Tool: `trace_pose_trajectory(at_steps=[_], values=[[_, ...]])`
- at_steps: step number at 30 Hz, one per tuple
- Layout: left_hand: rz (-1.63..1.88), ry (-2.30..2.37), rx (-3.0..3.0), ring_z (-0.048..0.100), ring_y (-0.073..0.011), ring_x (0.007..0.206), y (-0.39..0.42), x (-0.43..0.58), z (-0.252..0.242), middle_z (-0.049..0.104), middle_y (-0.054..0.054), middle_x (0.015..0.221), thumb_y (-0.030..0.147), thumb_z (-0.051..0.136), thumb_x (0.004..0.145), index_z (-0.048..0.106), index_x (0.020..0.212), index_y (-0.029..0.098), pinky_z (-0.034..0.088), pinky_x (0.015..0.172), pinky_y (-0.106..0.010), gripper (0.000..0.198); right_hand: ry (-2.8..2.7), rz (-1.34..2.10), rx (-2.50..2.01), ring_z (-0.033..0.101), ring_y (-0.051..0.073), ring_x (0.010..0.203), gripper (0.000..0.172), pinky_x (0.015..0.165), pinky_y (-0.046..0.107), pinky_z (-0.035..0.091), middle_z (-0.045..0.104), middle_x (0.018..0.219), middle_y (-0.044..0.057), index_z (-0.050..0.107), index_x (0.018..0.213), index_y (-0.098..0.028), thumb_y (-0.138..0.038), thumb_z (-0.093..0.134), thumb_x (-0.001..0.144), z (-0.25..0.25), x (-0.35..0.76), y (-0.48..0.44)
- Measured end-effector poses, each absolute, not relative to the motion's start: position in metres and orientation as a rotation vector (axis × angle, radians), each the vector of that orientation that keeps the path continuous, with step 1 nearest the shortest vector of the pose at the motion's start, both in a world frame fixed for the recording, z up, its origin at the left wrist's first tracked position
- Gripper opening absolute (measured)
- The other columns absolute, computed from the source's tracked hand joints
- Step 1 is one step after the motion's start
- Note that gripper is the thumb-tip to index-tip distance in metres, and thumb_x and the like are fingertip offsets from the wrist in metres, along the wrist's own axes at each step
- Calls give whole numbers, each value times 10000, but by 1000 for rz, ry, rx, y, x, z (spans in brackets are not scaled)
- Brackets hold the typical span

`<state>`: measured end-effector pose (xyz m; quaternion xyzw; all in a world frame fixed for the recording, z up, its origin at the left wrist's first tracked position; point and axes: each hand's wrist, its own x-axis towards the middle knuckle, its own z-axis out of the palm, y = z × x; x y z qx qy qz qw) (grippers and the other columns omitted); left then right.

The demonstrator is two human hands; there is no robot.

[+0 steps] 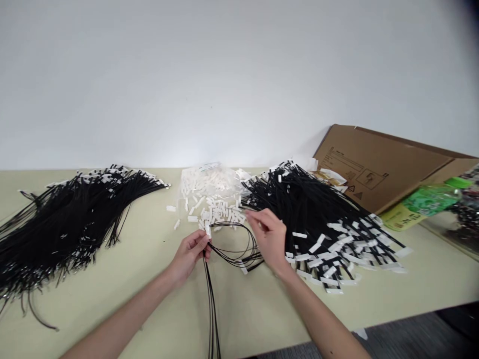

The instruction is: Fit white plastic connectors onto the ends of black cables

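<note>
Watching remotely, I want the white connector (208, 230) steady in the left hand's (189, 255) pinch, but cannot tell whether the curled right hand (270, 240) grips anything.

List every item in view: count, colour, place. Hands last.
wall: one, pale grey, behind the table
table: one, pale yellow, under everything
left wire pile: one, black with light ends, left side
clear bag: one, white pieces inside, back middle
loose plastic pieces: many, white, before the bag
right wire pile: one, black with white ends, right of middle
small packet: at least one, brown and white, behind that pile
cardboard box: one, brown, tilted, back right
packet: one, green and yellow, by the box
jumble: uncountable, mostly dark, far right
floor: grey, lower right
wires in hand: several, black, front middle
left hand: one, bare, pinching those wires
right hand: one, bare, by their loop
</note>
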<state>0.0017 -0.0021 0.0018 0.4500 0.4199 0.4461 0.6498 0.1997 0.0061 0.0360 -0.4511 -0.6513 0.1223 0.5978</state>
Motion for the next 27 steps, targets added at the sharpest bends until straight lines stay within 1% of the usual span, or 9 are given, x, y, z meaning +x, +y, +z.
trace_pose_trajectory(at_steps=[3,7,11,17,27], values=[[1008,953,1046,468,-95,511,-2,2,1,510,28,567,389,603,731,551,720,150,374,494,-218,245,-1727,205,-996,440,116,576,156,536,246,363,495,591,4,637,753,-178,-215,505,826,29,186,0],[1002,951,1059,473,-99,511,-2,2,-1,517,26,567,393,597,736,549,720,151,378,493,-221,247,-1862,141,-959,431,129,604,164,571,257,367,468,604,9,590,725,-175,-181,461,826,20,177,-2],[1010,955,1056,474,-101,502,-1,2,-2,519,25,556,400,602,729,547,716,151,373,486,-223,255,-1865,118,-976,414,131,594,152,565,255,349,436,588,-2,555,686,-183,-173,462,806,20,177,-3],[1005,958,1066,466,-93,499,-1,2,-1,520,28,562,390,598,734,541,706,154,373,492,-220,245,-1863,144,-973,408,125,592,148,564,251,339,424,586,-8,535,665,-179,-162,465,794,22,179,-4],[1011,971,1066,460,-94,502,-2,2,2,513,27,566,396,611,721,548,701,155,367,489,-218,250,-1852,232,-1007,423,123,593,147,566,249,342,445,586,-8,550,656,-181,-169,477,783,24,180,-3]])
